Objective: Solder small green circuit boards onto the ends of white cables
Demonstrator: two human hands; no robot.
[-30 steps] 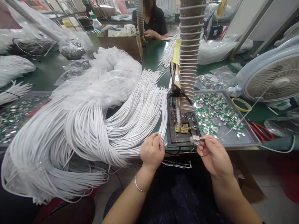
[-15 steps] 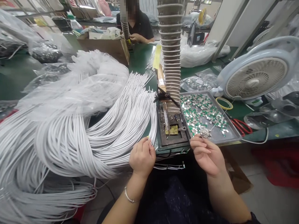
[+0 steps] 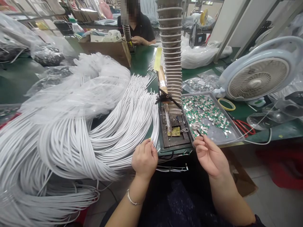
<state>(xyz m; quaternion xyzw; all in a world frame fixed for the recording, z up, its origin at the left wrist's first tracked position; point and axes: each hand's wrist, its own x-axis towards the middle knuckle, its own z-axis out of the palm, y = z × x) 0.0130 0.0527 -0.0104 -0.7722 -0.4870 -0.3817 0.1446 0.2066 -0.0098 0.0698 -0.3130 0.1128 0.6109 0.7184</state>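
Note:
My left hand (image 3: 145,157) is closed in a pinch at the front table edge, beside the ends of the white cables (image 3: 123,126). A tiny yellowish bit shows at its fingertips; what the fingers hold is hidden. My right hand (image 3: 211,156) is closed round a thin dark tool (image 3: 200,133), whose tip reaches over the near left corner of a grey tray (image 3: 217,137). Small green and silver connector boards (image 3: 203,110) lie scattered in that tray. Between my hands stands a soldering iron (image 3: 163,80) in a black holder, its tip down by a yellow sponge (image 3: 174,131).
A ribbed fume hose (image 3: 169,56) hangs over the iron. Right of the tray are a tape roll (image 3: 226,104), red-handled pliers (image 3: 243,127) and a fan (image 3: 258,75). Plastic film (image 3: 94,82) covers the cables. Across the table a person (image 3: 139,31) sits by a cardboard box (image 3: 109,52).
A silvery clump at my right fingertips has gone from there; the dark tool now shows clearly. A thin pale strand now stretches right of the tray. My left hand has hardly moved.

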